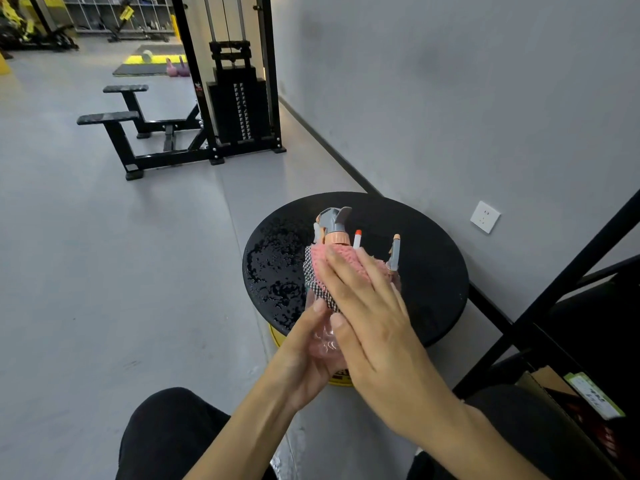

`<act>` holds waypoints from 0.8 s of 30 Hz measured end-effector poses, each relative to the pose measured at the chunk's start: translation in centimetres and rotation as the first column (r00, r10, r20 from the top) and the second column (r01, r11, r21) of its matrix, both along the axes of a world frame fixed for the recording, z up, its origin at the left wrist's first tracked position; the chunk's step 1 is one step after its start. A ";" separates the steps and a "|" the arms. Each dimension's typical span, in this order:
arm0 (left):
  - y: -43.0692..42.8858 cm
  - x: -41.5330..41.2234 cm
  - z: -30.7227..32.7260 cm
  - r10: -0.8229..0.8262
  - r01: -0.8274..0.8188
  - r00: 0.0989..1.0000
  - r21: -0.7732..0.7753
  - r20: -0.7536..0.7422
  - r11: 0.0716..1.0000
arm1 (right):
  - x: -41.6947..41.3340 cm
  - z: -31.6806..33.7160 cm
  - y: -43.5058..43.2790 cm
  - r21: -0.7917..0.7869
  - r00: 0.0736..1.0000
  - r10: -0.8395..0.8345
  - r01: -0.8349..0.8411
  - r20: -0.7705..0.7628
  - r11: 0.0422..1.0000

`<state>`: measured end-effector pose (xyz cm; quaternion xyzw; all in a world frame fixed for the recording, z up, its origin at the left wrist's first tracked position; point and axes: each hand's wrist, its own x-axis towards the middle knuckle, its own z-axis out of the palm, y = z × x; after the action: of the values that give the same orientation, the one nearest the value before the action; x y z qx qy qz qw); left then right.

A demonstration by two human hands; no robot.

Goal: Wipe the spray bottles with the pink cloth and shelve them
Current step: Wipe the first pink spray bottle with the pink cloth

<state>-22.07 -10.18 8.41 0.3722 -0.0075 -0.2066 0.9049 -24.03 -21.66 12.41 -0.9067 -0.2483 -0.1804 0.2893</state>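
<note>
Two sprayers [357, 239], perhaps, behind pink cloth [320, 261].

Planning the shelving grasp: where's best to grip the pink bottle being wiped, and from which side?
Probably round the lower body of the bottle, coming from the left, as the left hand does. The bottle leans away, trigger head uppermost; that head is knobbly, and the cloth under the flat right hand covers the upper body.

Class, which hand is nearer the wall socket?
Right. The right hand presses the cloth on the bottle, left of and below the socket; the left hand holds the bottle's base, further left and lower.
</note>
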 end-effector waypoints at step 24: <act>0.3 -0.6 0.1 -0.083 0.047 0.986 0.237 0.143 0.970 | 3.3 1.8 -1.3 0.257 0.958 0.119 -0.050 -0.260 0.965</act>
<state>-22.64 -9.87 8.50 0.4899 -0.0641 -0.2067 0.8445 -20.75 -23.00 14.24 -0.8681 -0.2204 -0.0703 0.4391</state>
